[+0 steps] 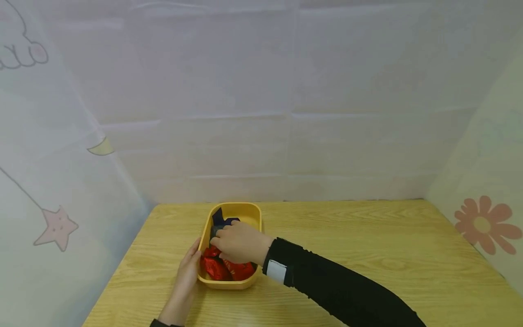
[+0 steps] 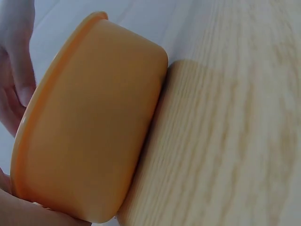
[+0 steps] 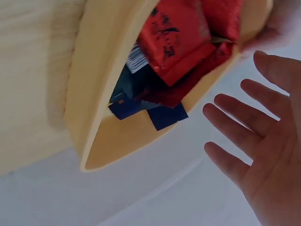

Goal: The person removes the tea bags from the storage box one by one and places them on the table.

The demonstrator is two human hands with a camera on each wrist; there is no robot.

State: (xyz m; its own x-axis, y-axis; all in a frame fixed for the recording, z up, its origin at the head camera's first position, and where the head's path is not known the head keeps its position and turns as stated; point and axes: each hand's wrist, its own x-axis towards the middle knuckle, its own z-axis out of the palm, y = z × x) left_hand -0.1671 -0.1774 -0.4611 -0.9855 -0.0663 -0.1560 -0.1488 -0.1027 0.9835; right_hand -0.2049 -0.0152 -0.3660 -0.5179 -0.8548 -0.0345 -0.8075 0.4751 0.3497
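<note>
A yellow oblong plastic container [image 1: 230,285] stands on the table, holding several red shiny packets [image 1: 215,268] with dark print. Dark blue packets [image 3: 168,116] and a dark green packet [image 3: 134,81] lie toward its far end. My left hand [image 1: 189,269] holds the container's left wall, thumb by the rim and fingers along the outside. Over the container reaches my right hand [image 1: 241,243], hiding part of the contents in the head view. In the right wrist view its fingers [image 3: 235,127] are spread and relaxed, with nothing in them.
The wood-grain table [image 1: 347,250] extends to the right of the container. A pale sheet [image 1: 286,113] stands behind the table, with printed sheets at both sides. A black sleeve [image 1: 335,286] covers my right arm.
</note>
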